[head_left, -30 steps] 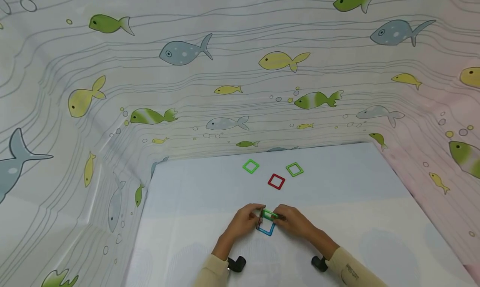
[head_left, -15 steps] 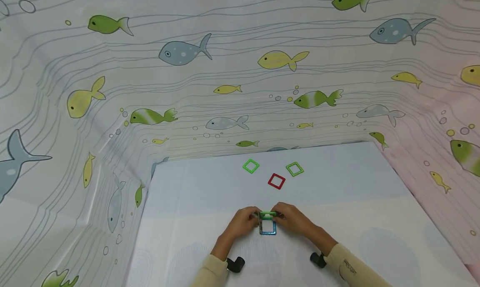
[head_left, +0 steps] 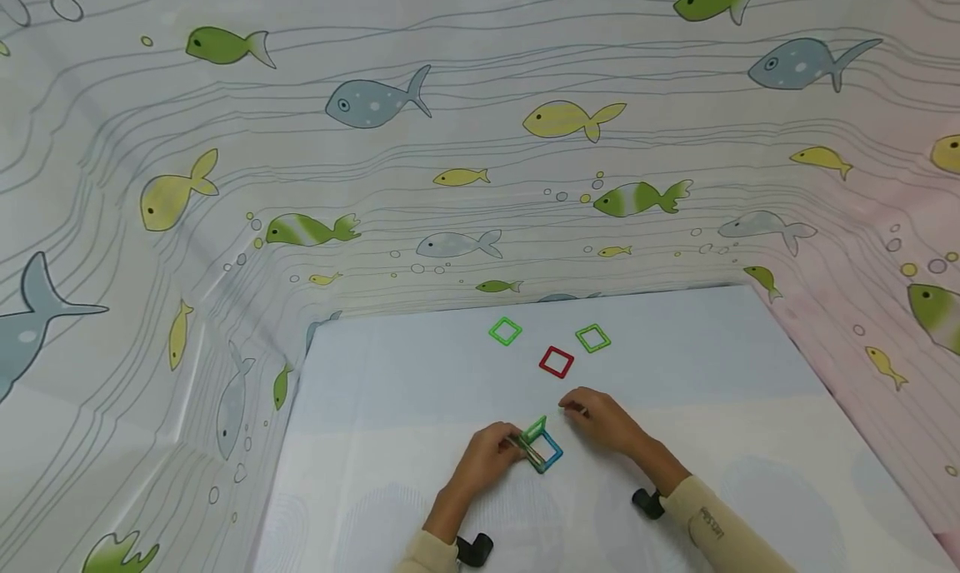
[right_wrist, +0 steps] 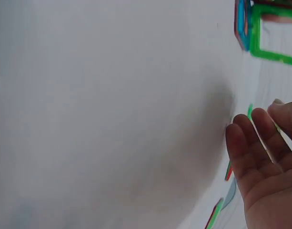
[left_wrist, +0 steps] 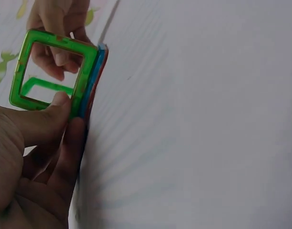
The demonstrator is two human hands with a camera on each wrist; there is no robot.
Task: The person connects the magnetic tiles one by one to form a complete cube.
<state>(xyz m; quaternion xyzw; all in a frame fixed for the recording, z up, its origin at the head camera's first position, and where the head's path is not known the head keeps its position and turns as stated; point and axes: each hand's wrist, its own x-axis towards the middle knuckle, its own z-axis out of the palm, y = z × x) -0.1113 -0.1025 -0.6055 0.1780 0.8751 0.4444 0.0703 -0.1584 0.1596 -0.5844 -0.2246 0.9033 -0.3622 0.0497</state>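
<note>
On the white table, an assembly of square frame-shaped magnetic tiles is joined at the edges. A blue tile (head_left: 552, 441) lies flat as its base, with red showing along its edge in the left wrist view. One green tile (left_wrist: 90, 58) stands up on the near left side, and another green tile (head_left: 534, 429) rises at the back. My left hand (head_left: 486, 456) pinches the standing left tile low down between thumb and fingers. Away from the assembly, to its upper right, is my right hand (head_left: 606, 423), its fingers loosely bent with nothing between them.
Further back lie three loose square tiles: a green one (head_left: 513, 325), a red one (head_left: 562, 353) and a second green one (head_left: 587, 330). Black wrist devices sit at the left (head_left: 475, 550) and right cuffs. A fish-patterned sheet (head_left: 375, 173) rises behind the table.
My right hand has let go of the green tile and drawn off up and to the right. The assembly, still in my left hand, has turned so its corner points toward me.
</note>
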